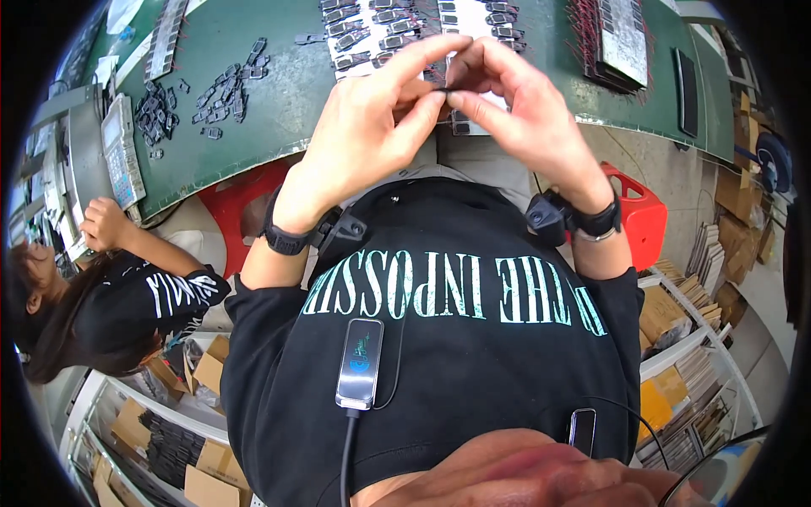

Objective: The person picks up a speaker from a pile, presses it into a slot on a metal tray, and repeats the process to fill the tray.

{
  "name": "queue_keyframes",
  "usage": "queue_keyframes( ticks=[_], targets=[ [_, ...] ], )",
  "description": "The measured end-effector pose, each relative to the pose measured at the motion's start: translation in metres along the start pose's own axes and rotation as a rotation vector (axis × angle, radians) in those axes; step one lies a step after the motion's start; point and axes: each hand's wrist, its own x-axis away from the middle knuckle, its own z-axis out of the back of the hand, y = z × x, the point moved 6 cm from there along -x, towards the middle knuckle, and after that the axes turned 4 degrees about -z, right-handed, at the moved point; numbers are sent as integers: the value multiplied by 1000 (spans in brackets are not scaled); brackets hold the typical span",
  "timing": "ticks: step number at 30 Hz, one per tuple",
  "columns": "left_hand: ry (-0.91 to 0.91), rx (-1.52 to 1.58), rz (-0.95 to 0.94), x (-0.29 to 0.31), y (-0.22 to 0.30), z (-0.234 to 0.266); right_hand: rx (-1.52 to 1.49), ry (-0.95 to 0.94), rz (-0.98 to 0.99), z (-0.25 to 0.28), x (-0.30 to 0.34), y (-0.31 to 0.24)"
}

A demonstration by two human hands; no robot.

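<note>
In front of my chest, over the near edge of the green table [279, 127], both hands meet at the fingertips. My left hand [367, 118] and my right hand [528, 110] pinch a small dark piece [445, 89] between thumbs and fingers. Most of the piece is covered, so its kind cannot be made out. Just beyond my fingers lie white sheets [363, 61] carrying rows of small black modules [348, 40] with thin wires. Another such module [461, 127] shows below my joined hands.
Loose black parts [156, 114] lie heaped on the table's left, near a keypad device [124, 152]. Boards with red wires [623, 46] are stacked at right, beside a flat black object [686, 93]. A person [110, 313] sits at left. Red stools [646, 220] flank me.
</note>
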Motion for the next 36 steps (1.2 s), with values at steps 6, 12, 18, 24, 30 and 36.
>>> queue_keyframes(
  ticks=[6, 12, 18, 24, 30, 36],
  targets=[
    [64, -75, -62, 15, 10, 1, 11, 73, -37, 14, 28, 10],
    [179, 123, -7, 12, -3, 5, 389, 368, -87, 77, 12, 46],
    [85, 83, -48, 14, 4, -6, 617, 421, 118, 70, 9, 46],
    [105, 17, -113, 15, 1, 5, 735, 577, 234, 71, 18, 29],
    [524, 35, 12, 34, -13, 76, 885, 494, 216, 45, 26, 24],
    [646, -400, 117, 46, -57, 138, 956, 475, 192, 47, 23, 16]
  ],
)
